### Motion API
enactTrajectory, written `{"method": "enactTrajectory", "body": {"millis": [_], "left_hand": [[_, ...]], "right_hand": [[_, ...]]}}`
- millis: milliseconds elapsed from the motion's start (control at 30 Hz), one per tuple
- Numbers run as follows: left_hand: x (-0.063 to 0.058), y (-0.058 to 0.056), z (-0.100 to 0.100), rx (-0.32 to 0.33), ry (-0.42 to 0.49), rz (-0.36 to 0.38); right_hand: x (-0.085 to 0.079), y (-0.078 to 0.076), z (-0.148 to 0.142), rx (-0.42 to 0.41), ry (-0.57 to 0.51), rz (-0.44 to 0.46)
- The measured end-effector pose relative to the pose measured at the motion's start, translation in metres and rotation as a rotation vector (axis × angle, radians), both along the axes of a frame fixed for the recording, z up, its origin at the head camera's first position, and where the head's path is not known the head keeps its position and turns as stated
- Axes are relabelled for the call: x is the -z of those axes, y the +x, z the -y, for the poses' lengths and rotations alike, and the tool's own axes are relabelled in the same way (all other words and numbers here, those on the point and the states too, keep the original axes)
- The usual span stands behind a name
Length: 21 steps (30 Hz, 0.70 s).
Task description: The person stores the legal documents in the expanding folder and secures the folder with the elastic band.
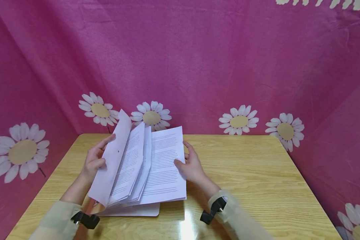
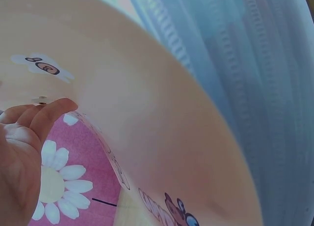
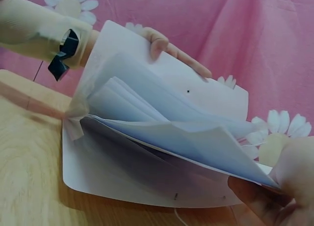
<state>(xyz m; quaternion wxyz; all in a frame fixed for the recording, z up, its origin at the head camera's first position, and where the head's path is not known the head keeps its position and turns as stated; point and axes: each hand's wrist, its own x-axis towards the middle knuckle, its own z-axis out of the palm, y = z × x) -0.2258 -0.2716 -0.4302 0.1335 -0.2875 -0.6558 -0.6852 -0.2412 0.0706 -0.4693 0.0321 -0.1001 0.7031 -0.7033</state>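
Magenta cloth (image 1: 192,66) printed with white daisies (image 1: 238,121) hangs around a wood-grain desk (image 1: 246,173), whose near part catches bright glare (image 1: 186,225).

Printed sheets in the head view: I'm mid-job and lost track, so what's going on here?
A person is handling a folder of printed sheets with both hands, over a wooden table. The left hand holds the folder's raised cover at its edge, while the right hand grips the sheets by their right edge. The folder is open, with the sheets partly fanned apart; whether they are fixed inside, I can't tell.
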Motion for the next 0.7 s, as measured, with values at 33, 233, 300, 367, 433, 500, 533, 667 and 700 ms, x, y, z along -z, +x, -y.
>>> {"method": "enactTrajectory", "body": {"millis": [33,233,300,367,433,500,533,667,700], "left_hand": [[0.000,0.000,0.000,-0.002,-0.002,0.000],[0.001,0.000,-0.001,0.004,0.005,0.002],[0.001,0.000,-0.001,0.009,0.009,0.000],[0.002,0.000,-0.001,0.013,0.010,-0.005],[0.001,-0.001,-0.001,0.013,0.010,-0.008],[0.001,-0.001,-0.001,0.013,0.013,-0.006],[0.001,-0.001,-0.001,0.012,0.014,-0.003],[0.000,0.000,0.000,0.001,0.011,0.004],[0.000,0.000,0.000,-0.005,0.007,0.004]], "right_hand": [[0.000,0.001,0.002,0.003,-0.002,0.004],[0.003,0.004,0.014,0.006,0.004,-0.013],[0.004,0.005,0.018,-0.003,0.003,-0.008],[0.004,0.006,0.019,-0.015,0.003,0.004],[0.003,0.006,0.018,-0.031,-0.004,0.022],[0.002,0.007,0.014,-0.042,-0.007,0.038],[0.002,0.007,0.011,-0.047,-0.008,0.049],[0.002,0.007,-0.001,-0.073,-0.005,0.099],[0.002,0.006,-0.003,-0.079,-0.010,0.118]]}}
